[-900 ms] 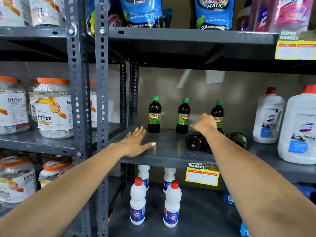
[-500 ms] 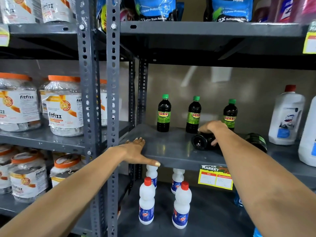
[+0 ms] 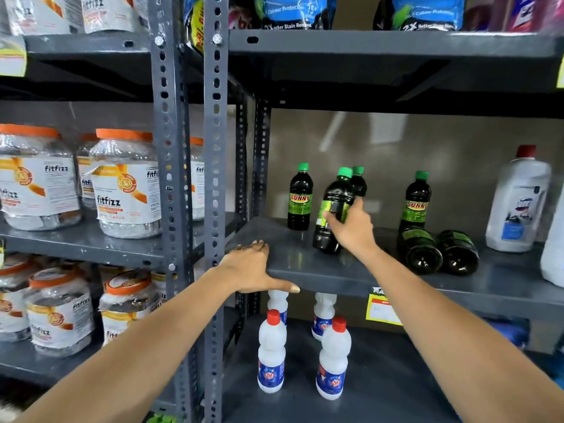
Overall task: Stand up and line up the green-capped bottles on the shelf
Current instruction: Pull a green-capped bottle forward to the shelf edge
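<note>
A: Since the earlier frames, one fallen green-capped bottle [image 3: 335, 212] has come up off the shelf [image 3: 320, 277]; right hand [image 3: 352, 228] wraps its fingers round the body and holds it tilted, base near the shelf's front-left area.

B: Left hand?

A: Left hand [image 3: 251, 268] lies flat over the shelf's front edge at the left corner, fingers together, thumb along the lip, holding nothing.

B: Stock remaining?

A: Two lying bottles [image 3: 439, 251], side by side, bases toward the front edge, right of the lifted one. Three standing bottles at the back: left [image 3: 300, 198], middle [image 3: 358, 183] partly hidden behind the lifted one, right [image 3: 416, 199]. My judgement: one being stood, two to go.

B: Labels?

A: "SUNNY" on the standing bottles. Further items: jars [image 3: 126, 184] marked "fitfizz" on the neighbouring rack; white bottles [image 3: 271, 355] below, label unclear; pouches above reading "Colour Protection".
</note>
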A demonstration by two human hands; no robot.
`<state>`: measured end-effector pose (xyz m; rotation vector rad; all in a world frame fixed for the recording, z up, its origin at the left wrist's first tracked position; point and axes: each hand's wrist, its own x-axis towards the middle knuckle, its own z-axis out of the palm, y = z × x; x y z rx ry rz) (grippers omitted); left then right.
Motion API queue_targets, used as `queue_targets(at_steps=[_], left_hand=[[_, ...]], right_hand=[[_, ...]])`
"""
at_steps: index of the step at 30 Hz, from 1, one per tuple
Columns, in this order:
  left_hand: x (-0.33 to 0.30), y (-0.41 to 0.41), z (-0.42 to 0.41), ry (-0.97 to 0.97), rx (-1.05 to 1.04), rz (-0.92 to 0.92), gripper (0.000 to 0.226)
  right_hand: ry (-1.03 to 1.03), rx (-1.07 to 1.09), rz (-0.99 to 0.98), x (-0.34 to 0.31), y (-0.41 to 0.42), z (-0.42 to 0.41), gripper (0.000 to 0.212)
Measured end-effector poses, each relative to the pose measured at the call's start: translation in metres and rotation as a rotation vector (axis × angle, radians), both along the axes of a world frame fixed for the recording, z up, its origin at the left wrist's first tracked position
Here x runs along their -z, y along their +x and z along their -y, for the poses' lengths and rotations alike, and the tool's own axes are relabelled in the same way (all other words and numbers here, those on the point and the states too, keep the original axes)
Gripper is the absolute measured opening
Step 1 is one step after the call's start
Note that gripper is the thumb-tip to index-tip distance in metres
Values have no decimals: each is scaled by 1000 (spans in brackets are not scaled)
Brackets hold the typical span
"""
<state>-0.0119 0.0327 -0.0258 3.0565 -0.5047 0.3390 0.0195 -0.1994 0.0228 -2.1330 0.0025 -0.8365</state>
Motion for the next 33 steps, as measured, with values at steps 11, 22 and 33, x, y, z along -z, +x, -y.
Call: queue_targets(at_steps=[11, 22, 33], left_hand=[[5, 2, 0, -82, 18, 22, 144], [9, 7, -1, -137, 26, 78, 135], [9, 6, 0, -146, 21, 87, 137]], right_hand=[[451, -415, -121, 26, 22, -45, 45], [407, -391, -149, 30, 33, -43, 84], [379, -417, -165, 32, 35, -45, 88]])
